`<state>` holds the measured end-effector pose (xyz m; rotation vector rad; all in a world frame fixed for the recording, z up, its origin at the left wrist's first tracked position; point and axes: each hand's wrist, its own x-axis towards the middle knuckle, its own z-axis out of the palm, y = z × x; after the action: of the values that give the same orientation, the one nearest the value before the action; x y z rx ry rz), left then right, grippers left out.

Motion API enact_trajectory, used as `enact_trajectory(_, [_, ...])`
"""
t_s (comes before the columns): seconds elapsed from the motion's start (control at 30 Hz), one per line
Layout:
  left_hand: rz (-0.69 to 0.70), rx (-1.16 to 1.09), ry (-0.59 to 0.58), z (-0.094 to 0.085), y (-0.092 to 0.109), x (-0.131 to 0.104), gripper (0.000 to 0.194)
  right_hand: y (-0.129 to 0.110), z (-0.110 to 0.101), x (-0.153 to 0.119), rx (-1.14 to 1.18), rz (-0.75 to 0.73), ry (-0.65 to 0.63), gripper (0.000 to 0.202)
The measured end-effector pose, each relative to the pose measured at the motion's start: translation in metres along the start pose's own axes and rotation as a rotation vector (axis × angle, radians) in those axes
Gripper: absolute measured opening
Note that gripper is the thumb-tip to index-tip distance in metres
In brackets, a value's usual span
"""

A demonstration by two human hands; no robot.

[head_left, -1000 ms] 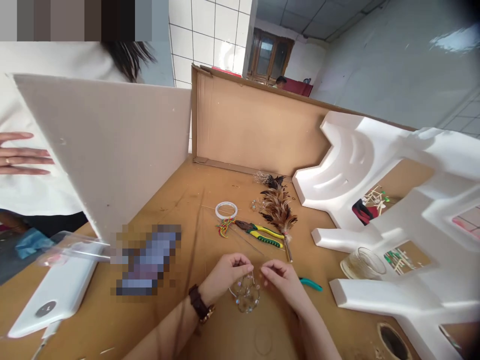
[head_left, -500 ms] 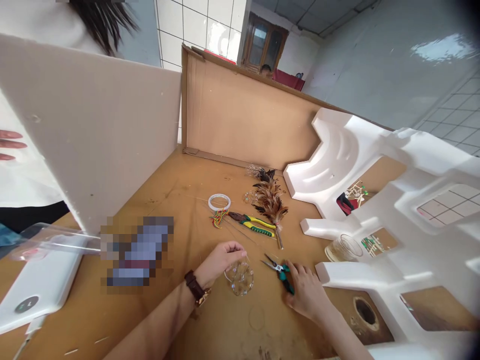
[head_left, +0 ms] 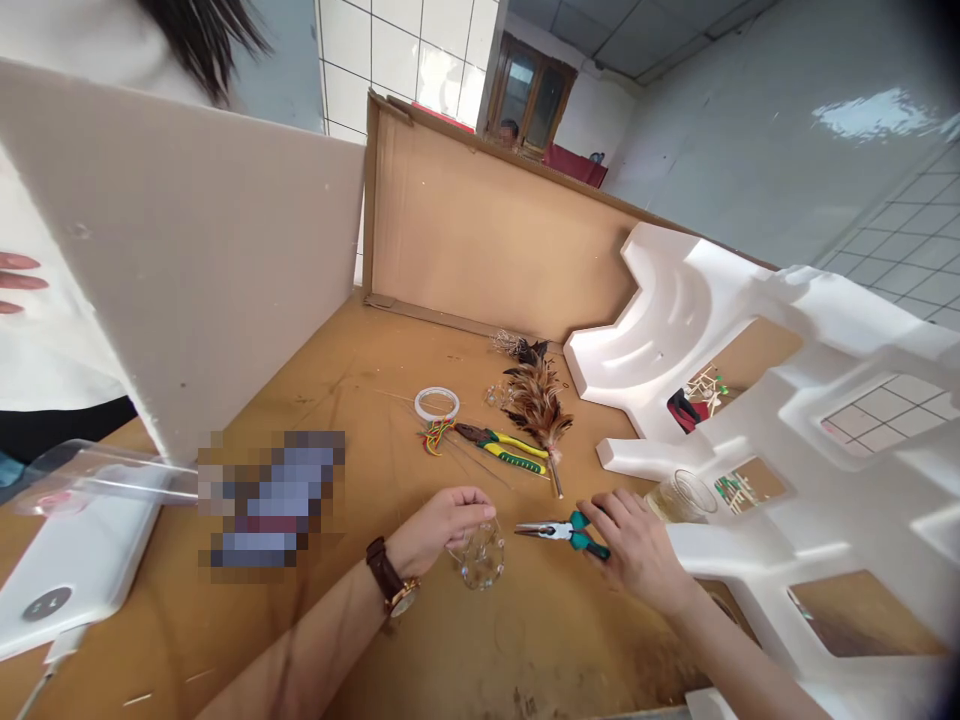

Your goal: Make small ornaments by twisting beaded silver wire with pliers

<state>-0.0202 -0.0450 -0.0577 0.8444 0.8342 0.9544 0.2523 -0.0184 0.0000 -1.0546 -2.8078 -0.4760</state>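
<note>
Biggest thing is the brown table (head_left: 360,380), w/ a white foam board (head_left: 195,260) standing upright on the left and a cardboard wall (head_left: 487,240) at the back. Right side is taken up by a big molded foam block (head_left: 757,330) w/ cutouts. Another person in a white top (head_left: 45,340) stands behind the board, their hand (head_left: 19,282) just poking in at the left edge. A white flat box (head_left: 75,570) lies front left, w/ a clear plastic piece (head_left: 97,475) on top of it.

Mid table: a feather bunch (head_left: 538,400), yellow pliers (head_left: 506,450) just beside it, a white tape roll (head_left: 437,403) and some coloured wire (head_left: 433,437) at the pliers' tip. A glass cup (head_left: 681,495) sits against the foam block.

Hands now. Left hand (head_left: 442,525), watch (head_left: 390,580) on the wrist, is curled shut on a bead-and-wire ball (head_left: 480,558) that rests on the table near the front edge, fingers pinching its top. Right hand (head_left: 637,545) is closed round the teal handles of small pliers (head_left: 559,530), nose pointing left at the ball, close but not touching afaict.
</note>
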Motion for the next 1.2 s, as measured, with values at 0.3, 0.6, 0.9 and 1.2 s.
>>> enact_trajectory(0.3, [-0.042,-0.074,-0.067,-0.002,0.002,-0.001,0.031,0.002,-0.023,0.033,-0.234,-0.252,0.064,0.029])
enact_trajectory(0.6, [-0.053,-0.076,-0.075,-0.003,0.001,-0.002,0.028,0.0,-0.025,0.035,-0.262,-0.278,0.083,0.026])
enact_trajectory(0.9, [-0.069,-0.056,-0.085,-0.005,0.0,0.0,0.03,0.0,-0.027,0.036,-0.232,-0.314,0.08,0.025])
enact_trajectory(1.2, [0.173,0.295,0.111,0.008,-0.007,0.003,0.029,-0.005,-0.039,0.04,0.086,-0.095,-0.311,0.02])
